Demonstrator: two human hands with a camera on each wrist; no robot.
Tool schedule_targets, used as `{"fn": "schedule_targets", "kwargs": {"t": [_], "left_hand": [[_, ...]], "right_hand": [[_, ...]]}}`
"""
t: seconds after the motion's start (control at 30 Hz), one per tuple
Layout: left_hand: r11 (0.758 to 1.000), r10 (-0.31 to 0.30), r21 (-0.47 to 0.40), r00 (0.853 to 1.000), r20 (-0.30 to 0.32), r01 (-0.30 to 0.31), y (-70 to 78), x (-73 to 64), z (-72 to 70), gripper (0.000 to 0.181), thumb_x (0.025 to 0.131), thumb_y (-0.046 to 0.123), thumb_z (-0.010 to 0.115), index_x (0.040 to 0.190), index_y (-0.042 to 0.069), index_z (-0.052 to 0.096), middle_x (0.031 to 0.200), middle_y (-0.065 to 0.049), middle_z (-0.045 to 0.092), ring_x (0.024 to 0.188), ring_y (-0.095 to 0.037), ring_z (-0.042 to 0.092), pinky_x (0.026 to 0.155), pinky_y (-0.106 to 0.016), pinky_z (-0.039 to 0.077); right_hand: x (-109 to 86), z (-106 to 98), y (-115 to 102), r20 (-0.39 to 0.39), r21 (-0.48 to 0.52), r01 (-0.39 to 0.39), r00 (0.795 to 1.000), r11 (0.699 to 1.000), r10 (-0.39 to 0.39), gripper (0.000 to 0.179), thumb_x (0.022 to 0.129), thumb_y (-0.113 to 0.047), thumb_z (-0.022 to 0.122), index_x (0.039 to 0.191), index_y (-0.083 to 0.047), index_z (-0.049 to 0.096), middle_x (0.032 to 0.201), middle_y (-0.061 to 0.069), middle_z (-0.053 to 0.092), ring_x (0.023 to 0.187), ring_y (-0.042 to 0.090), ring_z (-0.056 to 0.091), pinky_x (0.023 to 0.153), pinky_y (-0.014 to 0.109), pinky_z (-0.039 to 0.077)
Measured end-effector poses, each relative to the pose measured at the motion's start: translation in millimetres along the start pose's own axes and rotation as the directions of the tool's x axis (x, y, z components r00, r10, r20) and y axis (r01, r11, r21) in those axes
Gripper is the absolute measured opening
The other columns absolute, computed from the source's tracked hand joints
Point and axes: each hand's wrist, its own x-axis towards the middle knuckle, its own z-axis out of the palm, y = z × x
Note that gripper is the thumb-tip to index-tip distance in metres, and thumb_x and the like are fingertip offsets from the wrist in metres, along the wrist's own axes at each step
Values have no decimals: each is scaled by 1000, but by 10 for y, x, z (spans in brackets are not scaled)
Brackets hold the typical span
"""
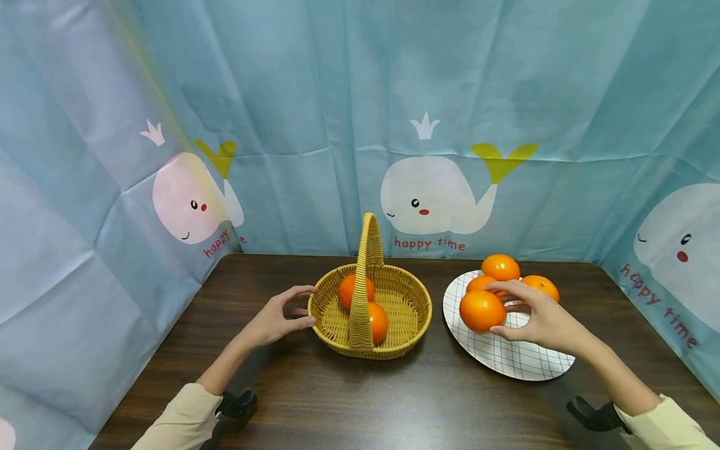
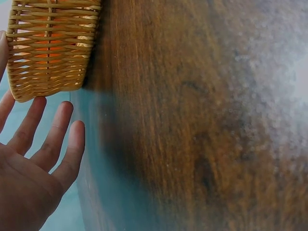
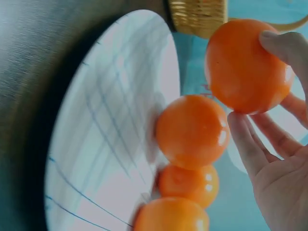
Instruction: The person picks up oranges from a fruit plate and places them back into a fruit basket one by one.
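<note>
My right hand (image 1: 542, 319) holds an orange (image 1: 482, 311) between thumb and fingers, raised over the left part of a white plate (image 1: 523, 362) with thin blue lines. In the right wrist view this orange (image 3: 248, 67) is apart from the three on the plate. Those sit together toward the back, one orange (image 1: 500, 267) rearmost. To the left stands a yellow wicker basket (image 1: 394, 351) with a tall handle; two oranges (image 1: 379, 323) lie inside, partly behind the handle. At the basket's left side is my left hand (image 1: 275, 317), fairly straight fingertips touching its wall.
Everything stands on a dark brown wooden table (image 1: 394, 400). A light blue curtain (image 1: 315, 125) printed with whales hangs behind it and along both sides. Black bands (image 1: 236, 405) circle both wrists below cream sleeves.
</note>
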Motion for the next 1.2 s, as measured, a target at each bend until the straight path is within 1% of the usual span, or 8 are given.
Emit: {"fn": "schedule_targets", "kwargs": {"t": [0.1,0.2,0.37,0.53,0.73,0.83,1.0,1.2], "left_hand": [[1000,-8,-20,1000,-2,8,1,-9,-12,62,93,10,76,148,0,47,145,-27,46,115,-45,60,91,-45,56],[1000,-12,-26,1000,1,12,-2,-8,-17,62,94,10,76,148,0,46,146,-26,46,115,-45,61,90,-43,56],[1000,-12,-22,1000,3,12,-9,-1,-13,62,94,10,76,148,1,47,146,-26,46,115,-47,60,91,-46,56],[1000,-1,-20,1000,6,1,-2,-3,1,62,94,10,75,148,-1,46,144,-27,46,116,-49,58,91,-45,56],[1000,2,-17,1000,2,-2,-2,-8,5,62,94,10,76,147,-1,47,143,-27,48,116,-50,58,92,-44,56],[1000,2,-16,1000,2,-2,-8,-7,3,62,94,10,76,147,0,47,143,-27,48,116,-48,59,91,-44,56],[1000,-5,-11,1000,4,5,-16,-13,5,62,94,11,76,148,-1,46,143,-27,48,113,-44,62,89,-39,57],[1000,2,-13,1000,3,-2,-17,-6,4,61,94,10,75,147,0,47,143,-26,48,115,-45,61,90,-40,57]], "right_hand": [[52,-41,-15,2,39,-16,1000,999,16,69,76,-5,91,137,-7,58,134,10,56,104,20,64,88,24,55],[99,-50,-25,-4,53,-18,1000,998,18,69,76,-3,90,137,-8,58,134,8,56,105,21,64,89,24,54],[176,-24,-31,-6,62,-10,1000,998,10,69,76,-5,91,137,-11,59,135,5,57,105,23,66,89,27,56],[255,6,-37,-9,74,-15,1000,997,16,69,77,-6,91,138,-11,59,133,5,57,107,24,66,86,29,57],[374,64,-56,-11,60,-45,999,997,46,68,79,-12,90,139,-13,59,133,3,59,111,23,62,91,27,54],[443,108,-66,-7,90,-52,999,995,53,67,79,-13,91,138,-14,60,133,2,58,113,26,61,92,30,54],[551,193,-95,8,117,-35,999,992,34,66,79,-15,91,137,-13,60,135,4,58,112,29,61,92,36,55],[654,268,-128,5,115,-45,999,992,44,66,78,-19,92,137,-13,61,135,3,59,112,23,62,92,38,55]]}}
